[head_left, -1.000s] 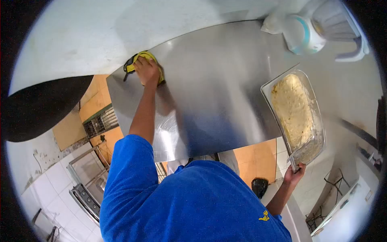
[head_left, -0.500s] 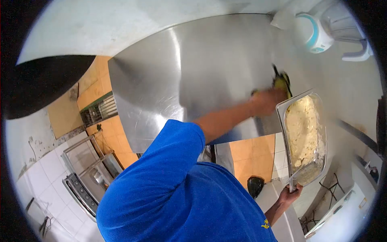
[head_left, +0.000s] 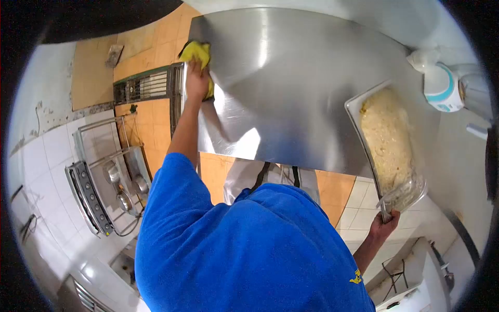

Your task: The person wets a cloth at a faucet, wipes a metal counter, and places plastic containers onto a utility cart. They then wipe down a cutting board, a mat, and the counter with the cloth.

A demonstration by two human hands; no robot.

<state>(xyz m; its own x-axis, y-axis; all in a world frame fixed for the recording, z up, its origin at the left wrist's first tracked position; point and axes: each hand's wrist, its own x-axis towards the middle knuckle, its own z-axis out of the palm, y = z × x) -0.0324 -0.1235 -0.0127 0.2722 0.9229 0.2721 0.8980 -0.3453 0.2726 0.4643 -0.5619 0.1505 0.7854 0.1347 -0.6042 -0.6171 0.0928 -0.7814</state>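
Observation:
My left hand [head_left: 196,80], stretched out to the far left, presses a yellow and dark cloth [head_left: 196,51] onto the left edge of the stainless steel table [head_left: 306,67]. Its fingers are closed over the cloth. At the right, my right hand [head_left: 385,224] grips the near end of a long clear-walled food container [head_left: 358,130]. A pale, lumpy, creamy food [head_left: 387,138] fills most of it, and I cannot tell exactly what it is. The container is held tilted over the table's right side.
A white and turquoise blender base [head_left: 442,91] stands at the back right. Left of the table is a metal grate [head_left: 143,87]. Further left, a stove [head_left: 88,197] with knobs holds several metal pieces. Orange tiles [head_left: 150,114] cover the floor.
My left hand has swept the cloth from the table's right side across to its left edge. My right hand keeps hold of the container. The head view has shifted.

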